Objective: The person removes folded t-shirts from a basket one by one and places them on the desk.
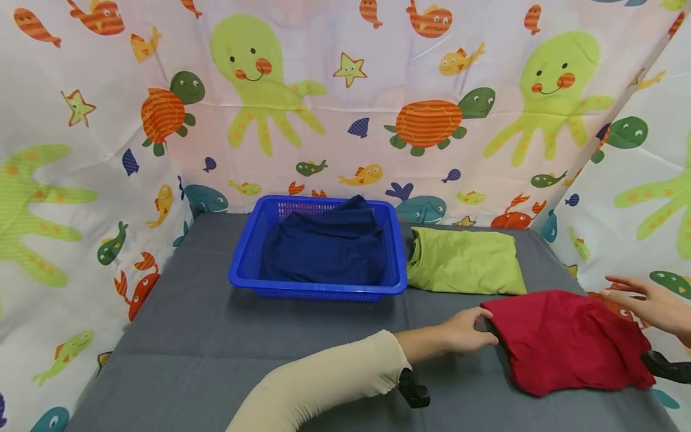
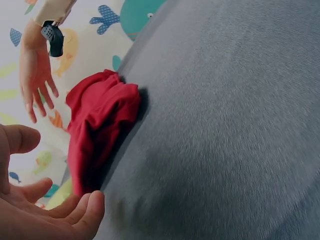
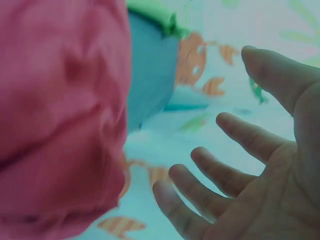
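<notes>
A folded red cloth, creased and uneven, lies at the right of the grey table. At its left edge is my left hand, thumb and fingers spread apart. Whether a fingertip touches the cloth I cannot tell. My right hand hovers beyond the cloth's right side, holding nothing. In the right wrist view, the fingers of that hand are extended and apart from the red cloth. The left wrist view shows a gap between the thumb and fingers of my left hand, with the red cloth beyond.
A blue plastic basket stands at the back, holding a dark blue cloth. Right beside it lies a folded lime green cloth. Sheets printed with sea animals hang around the grey table at the back and sides.
</notes>
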